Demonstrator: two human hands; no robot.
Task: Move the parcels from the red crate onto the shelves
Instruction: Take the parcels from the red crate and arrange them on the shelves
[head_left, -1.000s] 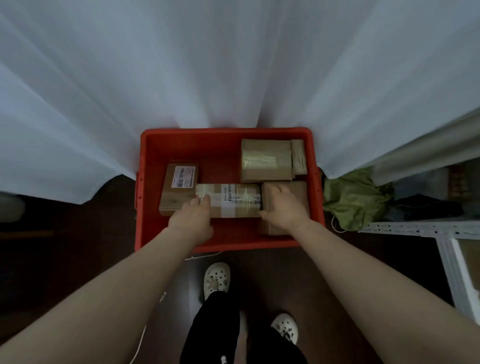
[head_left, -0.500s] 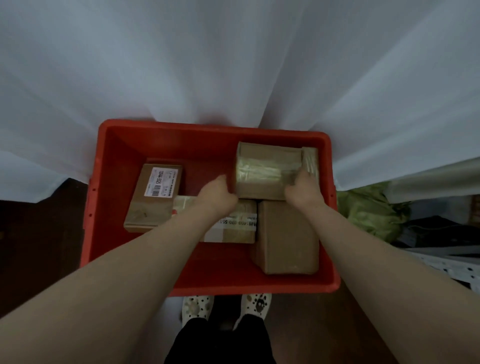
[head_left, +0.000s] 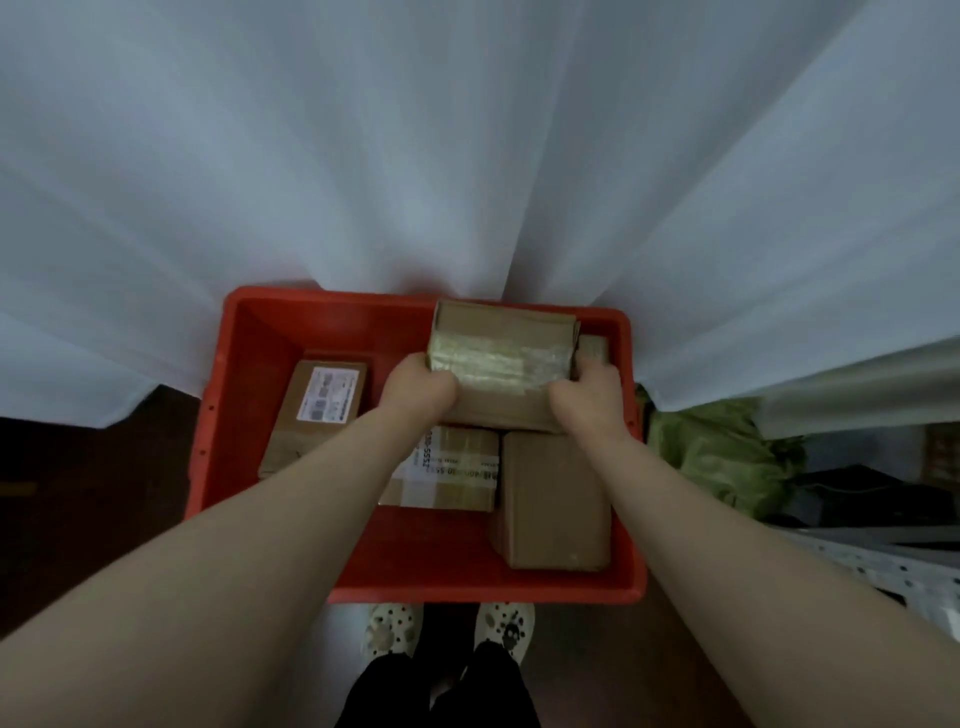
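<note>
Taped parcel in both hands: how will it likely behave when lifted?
Probably stiff: the taped parcel shows straight cardboard edges between the left hand and right hand. Glossy tape across its face may make the grip slippery. A two-handed hold hints at bulk or weight, but that is uncertain.

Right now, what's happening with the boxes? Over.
Left grip and right grip hold the taped parcel by its ends, inside the red crate. Beside it, other parcels. Nothing on top.
</note>
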